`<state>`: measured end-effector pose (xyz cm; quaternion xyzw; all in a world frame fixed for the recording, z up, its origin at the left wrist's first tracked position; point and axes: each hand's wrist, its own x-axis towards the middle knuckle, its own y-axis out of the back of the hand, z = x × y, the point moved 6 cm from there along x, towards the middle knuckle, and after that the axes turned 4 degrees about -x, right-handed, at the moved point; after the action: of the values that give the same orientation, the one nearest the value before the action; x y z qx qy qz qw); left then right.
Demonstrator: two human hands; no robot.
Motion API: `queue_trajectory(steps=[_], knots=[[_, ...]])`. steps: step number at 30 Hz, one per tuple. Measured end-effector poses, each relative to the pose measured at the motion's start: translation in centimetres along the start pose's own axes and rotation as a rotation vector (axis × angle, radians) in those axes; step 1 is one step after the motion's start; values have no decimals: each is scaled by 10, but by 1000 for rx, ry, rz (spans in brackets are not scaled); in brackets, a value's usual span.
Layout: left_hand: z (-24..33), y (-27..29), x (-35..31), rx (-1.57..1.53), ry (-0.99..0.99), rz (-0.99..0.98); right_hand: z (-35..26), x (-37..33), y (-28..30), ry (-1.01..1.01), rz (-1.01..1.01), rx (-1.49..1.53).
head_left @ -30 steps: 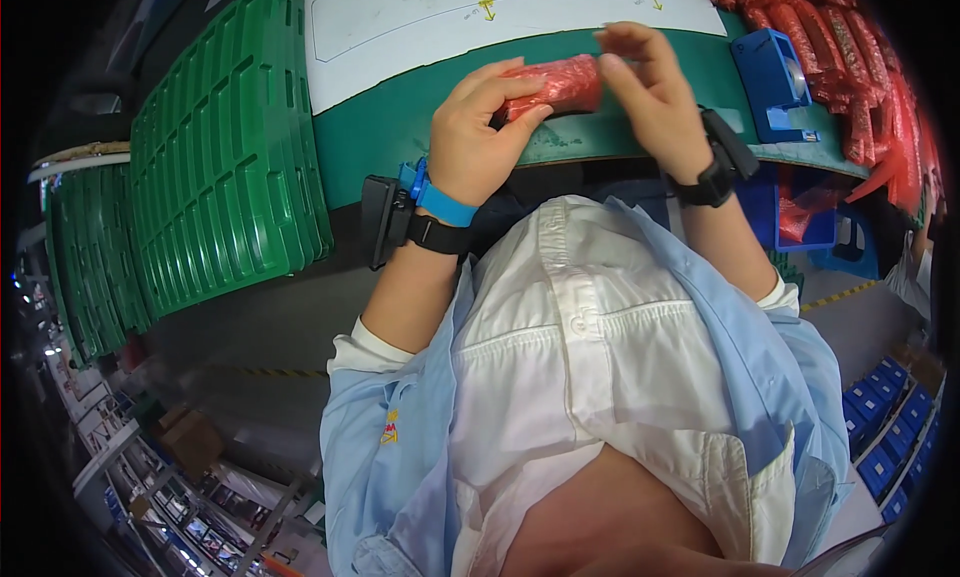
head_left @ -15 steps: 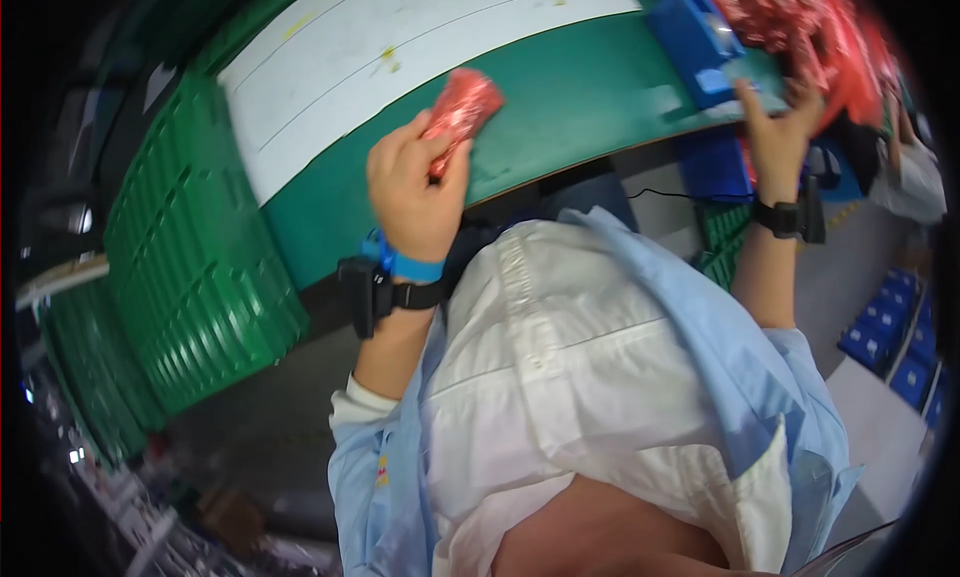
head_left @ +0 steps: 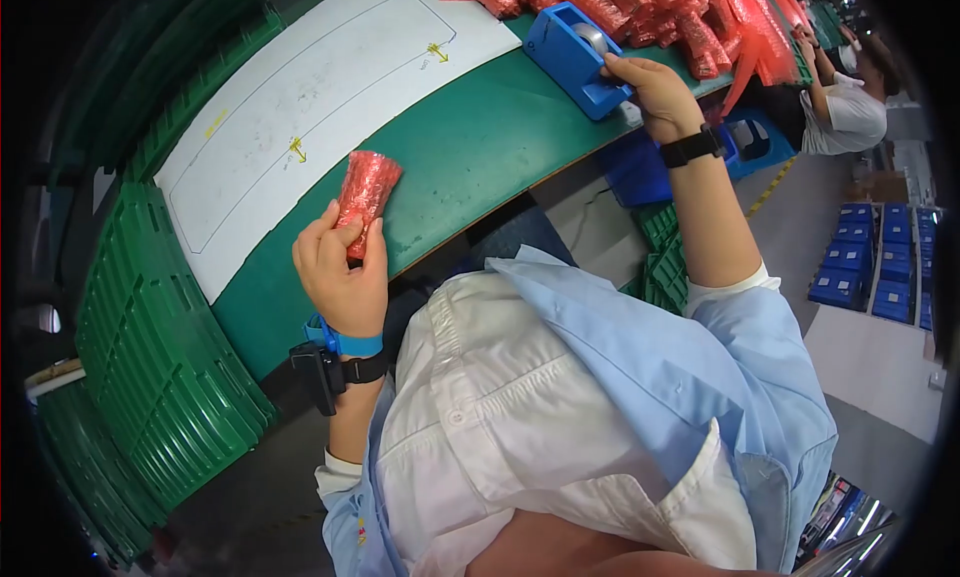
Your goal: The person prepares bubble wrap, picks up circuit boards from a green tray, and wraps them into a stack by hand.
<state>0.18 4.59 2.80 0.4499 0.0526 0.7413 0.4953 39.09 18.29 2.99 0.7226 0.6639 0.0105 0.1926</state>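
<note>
My left hand is closed around the lower end of a rolled red bubble-wrap bundle, holding it tilted just above the green tabletop. The bundle's upper end sticks out past my fingers. Over at the far right of the table, my right hand reaches to a blue tape dispenser. Its thumb and fingers are pinched together at the tape roll; the thin tape end itself is too fine to make out.
Behind the dispenser lies a pile of red bubble-wrap bundles. A white marked sheet covers the table's far left. Green crates stand at the left. A blue bin sits below the table edge. Another person works at the far right.
My right hand has moved from open fingers beside the dispenser to a pinch at its tape roll. My left hand still holds the bundle. The view has shifted, showing more of the pile.
</note>
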Motion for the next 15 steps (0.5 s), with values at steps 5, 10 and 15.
queue_trajectory(steps=[5,10,15], knots=[[1,0,2,-1,-13,-3,-9,10,1,125,36,394],[0,1,-1,-9,-13,-7,-22,-30,-4,119,162,801],[1,-2,0,-12,-18,-19,-5,-60,0,236,323,802]])
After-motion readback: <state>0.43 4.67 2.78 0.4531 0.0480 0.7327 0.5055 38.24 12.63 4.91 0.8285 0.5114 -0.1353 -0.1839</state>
